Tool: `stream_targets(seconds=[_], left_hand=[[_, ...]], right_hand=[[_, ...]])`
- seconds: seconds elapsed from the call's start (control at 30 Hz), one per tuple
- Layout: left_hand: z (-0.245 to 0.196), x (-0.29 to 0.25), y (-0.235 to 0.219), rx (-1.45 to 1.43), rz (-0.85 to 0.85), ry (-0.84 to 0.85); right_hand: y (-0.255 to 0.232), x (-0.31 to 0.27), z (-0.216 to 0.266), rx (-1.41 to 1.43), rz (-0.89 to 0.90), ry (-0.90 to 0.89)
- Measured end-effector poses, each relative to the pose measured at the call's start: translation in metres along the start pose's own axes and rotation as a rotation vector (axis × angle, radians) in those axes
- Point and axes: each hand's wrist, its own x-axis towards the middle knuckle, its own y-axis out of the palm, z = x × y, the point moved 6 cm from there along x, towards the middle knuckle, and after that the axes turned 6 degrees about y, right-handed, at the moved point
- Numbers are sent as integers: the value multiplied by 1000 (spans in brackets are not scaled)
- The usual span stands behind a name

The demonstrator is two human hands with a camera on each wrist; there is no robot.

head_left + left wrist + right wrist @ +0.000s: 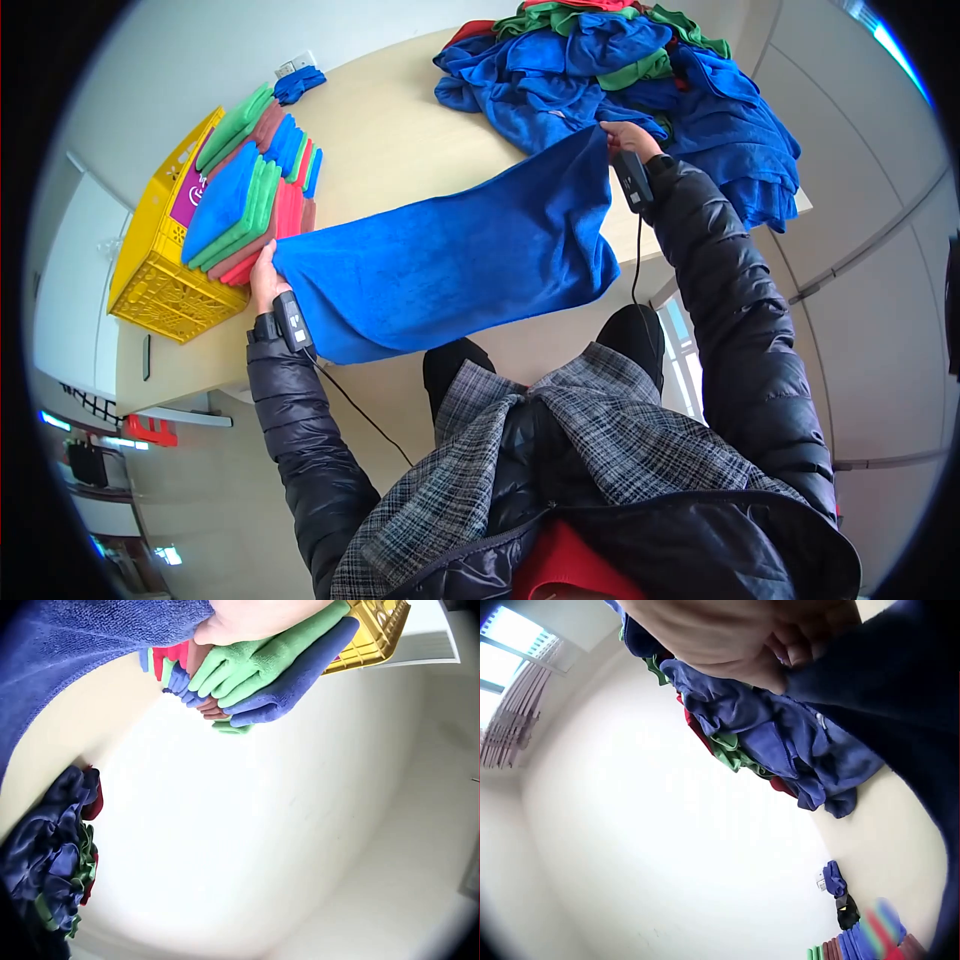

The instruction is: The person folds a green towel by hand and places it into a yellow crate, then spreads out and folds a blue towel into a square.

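A blue towel (440,260) is stretched between both hands, hanging over the table's front edge above the lap. The left hand (266,280) grips its left corner, close beside the folded towels (240,215) in blue, green, brown and red. At the opposite end, the right hand (630,141) pinches the upper right corner, in front of the heaped towels (560,80). In the right wrist view the fingers (799,645) curl over the cloth's edge. The towel's right end hangs in creases, while its left part is smoother.
A yellow crate (165,255) stands at the table's left, against the folded stacks. Near the wall lies a small bunched blue cloth (299,85), below a wall socket (296,64). The pale tabletop (400,130) runs between stacks and heap. A cable (360,410) trails from the left wrist.
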Motion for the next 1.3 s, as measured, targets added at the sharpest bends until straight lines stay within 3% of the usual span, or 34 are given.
stream_targets(seconds=[0.2, 0.27, 0.33, 0.43, 0.53, 0.6, 0.7, 0.77, 0.87, 0.97, 1.1, 1.23, 1.3], left_hand=[[0, -10, 18, 27, -11, -36], [-6, -11, 32, 40, 53, 57], [-5, -21, 52, 49, 82, 97], [-3, -62, 116, 157, 128, 314], [16, -104, 167, 341, 152, 441], [36, -120, 187, 440, 120, 407], [74, -152, 220, 411, 168, 390], [95, -162, 234, 436, 245, 481], [107, -180, 246, 419, 224, 539], [109, -192, 249, 429, 203, 581], [111, -197, 244, 471, 162, 641], [111, -202, 245, 544, 129, 738], [110, -208, 247, 657, 124, 826]], right_hand=[[32, -50, 18, -77, 55, -3], [63, -85, 21, -97, 171, 8], [87, -106, 13, -132, 167, 8], [124, -148, -5, -222, 233, -6], [158, -181, -41, -286, 338, -1], [180, -198, -61, -299, 374, 28], [198, -223, -91, -216, 439, 10], [205, -232, -104, -210, 449, -35], [211, -246, -113, -204, 460, -141], [208, -257, -111, -286, 334, -374], [207, -267, -110, -420, 302, -515], [206, -270, -111, -578, 255, -590], [205, -269, -114, -563, 278, -542]])
